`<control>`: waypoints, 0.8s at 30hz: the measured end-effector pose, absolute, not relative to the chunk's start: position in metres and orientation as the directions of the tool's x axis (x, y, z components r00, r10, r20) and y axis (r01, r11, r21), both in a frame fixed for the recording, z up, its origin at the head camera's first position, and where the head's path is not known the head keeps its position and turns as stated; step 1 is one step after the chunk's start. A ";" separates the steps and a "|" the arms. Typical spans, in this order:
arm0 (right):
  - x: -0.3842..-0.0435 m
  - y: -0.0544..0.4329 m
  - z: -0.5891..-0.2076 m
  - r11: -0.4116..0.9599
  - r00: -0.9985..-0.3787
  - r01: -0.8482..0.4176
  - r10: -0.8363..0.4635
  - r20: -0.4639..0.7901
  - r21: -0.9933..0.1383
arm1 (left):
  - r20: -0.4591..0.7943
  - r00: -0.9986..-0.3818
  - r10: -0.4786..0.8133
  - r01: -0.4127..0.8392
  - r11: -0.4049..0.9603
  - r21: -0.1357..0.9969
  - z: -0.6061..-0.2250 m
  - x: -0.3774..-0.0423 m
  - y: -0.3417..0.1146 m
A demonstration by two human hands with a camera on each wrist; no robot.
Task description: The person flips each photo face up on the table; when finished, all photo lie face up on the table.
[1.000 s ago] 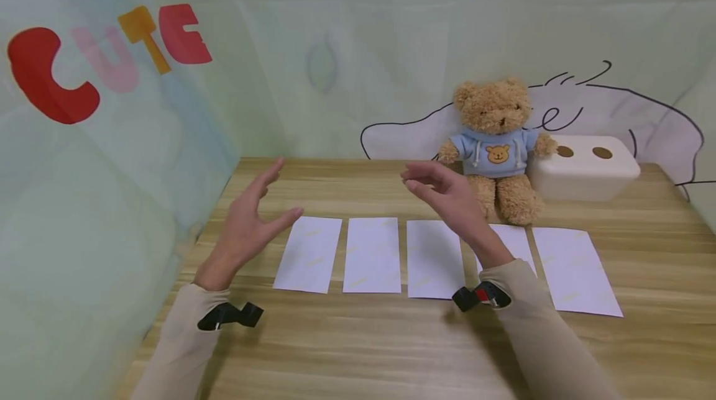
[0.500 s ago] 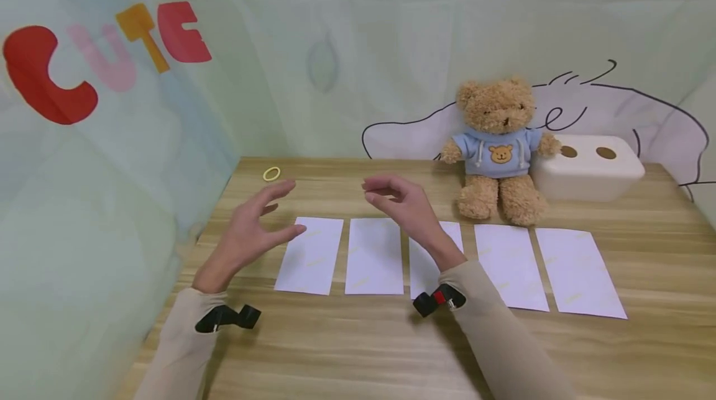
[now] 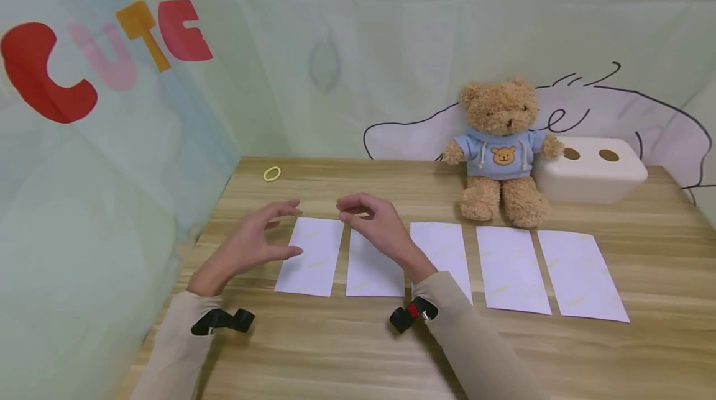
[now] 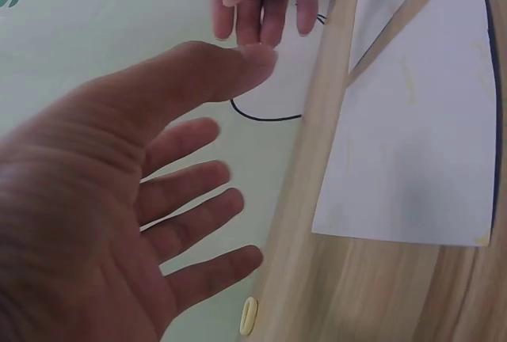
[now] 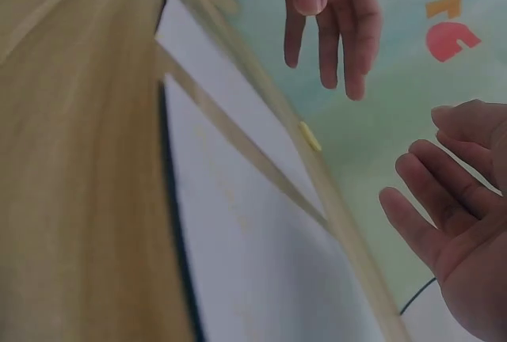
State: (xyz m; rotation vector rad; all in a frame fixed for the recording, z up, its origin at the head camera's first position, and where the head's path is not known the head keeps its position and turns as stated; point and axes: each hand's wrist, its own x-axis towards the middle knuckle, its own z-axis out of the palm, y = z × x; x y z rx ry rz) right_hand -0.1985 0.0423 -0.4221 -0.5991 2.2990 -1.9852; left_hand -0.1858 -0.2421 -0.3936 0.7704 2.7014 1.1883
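My left hand [image 3: 252,240] hovers at the leftmost white card [image 3: 313,266], thumb and fingers spread apart with nothing between them. My right hand [image 3: 379,227] is over the second white card [image 3: 375,276] and covers its upper part. Its fingers are loosely bent and hold nothing, as the right wrist view shows. The two hands face each other across the leftmost card. Several such cards, with faint yellow marks, lie in a row on the wooden table [image 3: 313,350]. Beyond my left hand lies a small pale yellow ring [image 3: 271,174] near the table's back left.
A brown teddy bear [image 3: 500,145] in a blue hoodie sits behind the right-hand cards. Beside it stands a white box [image 3: 593,170] with two round brown spots. A printed cloth backdrop [image 3: 335,33] closes off the table's back and left side.
My right hand has moved left and toward me, from in front of the bear to over the second card. The left hand has lowered slightly, and the yellow ring has come into view.
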 end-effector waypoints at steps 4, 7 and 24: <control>-0.196 0.038 -0.430 0.133 -0.921 -0.249 -0.339 0.192 -0.959 | 0.036 -0.854 0.519 0.399 0.610 0.685 -0.397 -0.187 -0.244; -0.195 0.036 -0.435 0.154 -0.915 -0.262 -0.352 0.195 -0.953 | -0.018 -0.851 0.524 0.388 0.652 0.652 -0.399 -0.187 -0.245; -0.190 0.029 -0.445 0.268 -0.882 -0.308 -0.440 0.169 -0.913 | -0.005 -0.762 0.647 0.532 0.631 0.565 -0.407 -0.181 -0.247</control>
